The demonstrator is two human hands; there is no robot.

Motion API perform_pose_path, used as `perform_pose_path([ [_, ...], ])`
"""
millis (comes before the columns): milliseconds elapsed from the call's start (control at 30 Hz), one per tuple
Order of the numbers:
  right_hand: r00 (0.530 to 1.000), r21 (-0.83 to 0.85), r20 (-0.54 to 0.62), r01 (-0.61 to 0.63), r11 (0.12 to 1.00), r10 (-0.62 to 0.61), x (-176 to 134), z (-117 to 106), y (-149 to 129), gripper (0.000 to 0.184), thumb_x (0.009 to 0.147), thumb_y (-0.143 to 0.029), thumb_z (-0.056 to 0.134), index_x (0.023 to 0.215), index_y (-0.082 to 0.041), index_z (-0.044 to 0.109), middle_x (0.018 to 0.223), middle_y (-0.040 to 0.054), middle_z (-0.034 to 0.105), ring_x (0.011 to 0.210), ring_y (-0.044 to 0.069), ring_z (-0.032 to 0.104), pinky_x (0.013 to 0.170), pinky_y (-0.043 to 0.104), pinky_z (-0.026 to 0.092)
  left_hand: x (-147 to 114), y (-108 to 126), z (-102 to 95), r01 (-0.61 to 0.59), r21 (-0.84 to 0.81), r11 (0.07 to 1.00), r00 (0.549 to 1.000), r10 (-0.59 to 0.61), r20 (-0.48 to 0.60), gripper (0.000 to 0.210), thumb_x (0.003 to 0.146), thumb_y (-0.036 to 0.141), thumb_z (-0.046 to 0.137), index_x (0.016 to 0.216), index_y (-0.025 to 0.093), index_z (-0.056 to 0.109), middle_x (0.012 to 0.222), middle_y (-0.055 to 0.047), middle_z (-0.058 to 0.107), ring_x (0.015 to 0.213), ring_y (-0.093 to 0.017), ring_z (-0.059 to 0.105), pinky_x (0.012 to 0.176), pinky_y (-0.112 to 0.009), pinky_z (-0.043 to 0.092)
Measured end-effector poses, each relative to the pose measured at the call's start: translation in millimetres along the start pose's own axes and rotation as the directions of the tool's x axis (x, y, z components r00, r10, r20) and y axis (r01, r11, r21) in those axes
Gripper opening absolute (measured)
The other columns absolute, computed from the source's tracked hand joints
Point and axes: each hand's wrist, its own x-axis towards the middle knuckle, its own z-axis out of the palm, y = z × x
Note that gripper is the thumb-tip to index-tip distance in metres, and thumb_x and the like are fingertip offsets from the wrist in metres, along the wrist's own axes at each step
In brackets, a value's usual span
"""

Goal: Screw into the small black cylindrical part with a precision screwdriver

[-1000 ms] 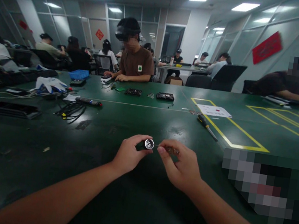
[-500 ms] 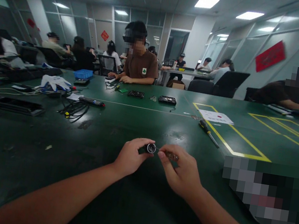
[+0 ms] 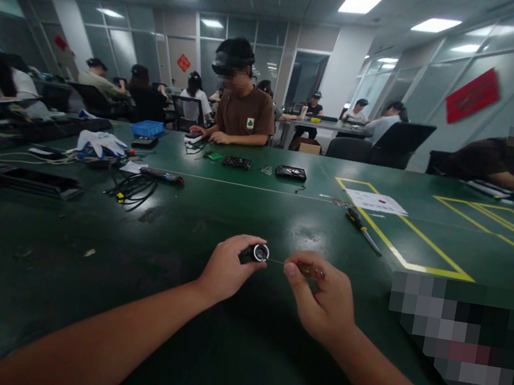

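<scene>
My left hand [image 3: 227, 266] is closed around a small black cylindrical part [image 3: 260, 253] with a silver ring on its round end, which faces me. What kind of part it is, I cannot make out. A small screwdriver [image 3: 311, 271] with a see-through brownish handle is pinched in my right hand [image 3: 325, 298]. Its thin shaft points left, and the tip reaches the right edge of the ringed part. Whether the tip is inside or only beside it cannot be seen. Both hands are held over the green table [image 3: 183, 350].
A larger screwdriver [image 3: 363, 231] lies to the right, near a paper sheet [image 3: 376, 202] and yellow tape. Black cables [image 3: 133, 192], a cylindrical tool [image 3: 162, 175] and white gloves [image 3: 101, 145] lie left. Opposite, a co-worker [image 3: 245, 112] sits behind dark electronic parts [image 3: 291, 172].
My right hand has moved a little to the right, away from my left hand, and more of the screwdriver's shaft shows. The left hand still holds the ringed part. The view has shifted slightly.
</scene>
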Motion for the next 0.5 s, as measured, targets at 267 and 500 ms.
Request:
perform_pose_path([
  [267,1.0,0.035,0.005,0.016,0.999,-0.016,-0.5,3.8,3.7,0.009,0.097,-0.025,0.06,0.091,-0.023,0.066,0.079,0.0011,0.074,0.065,0.017,0.07,0.063,0.028,0.051,-0.5,-3.4,1.3,-0.025,0.022,0.999,1.0,0.025,-0.006,0.036,0.079,0.015,0.083,0.113,0.024,0.073,0.117,-0.005,0.076,0.112,-0.025,0.07,0.102,-0.044,0.052],
  [500,1.0,0.029,-0.02,-0.013,0.999,0.014,0.0,2.8,3.5,0.01,0.097,-0.025,0.059,0.091,-0.023,0.066,0.076,0.0004,0.072,0.063,0.016,0.068,0.06,0.027,0.049,-1.4,-2.0,1.5,-0.103,0.066,0.993,0.995,0.102,0.017,0.038,0.079,0.011,0.083,0.113,0.024,0.073,0.115,-0.004,0.076,0.11,-0.025,0.07,0.099,-0.044,0.053],
])
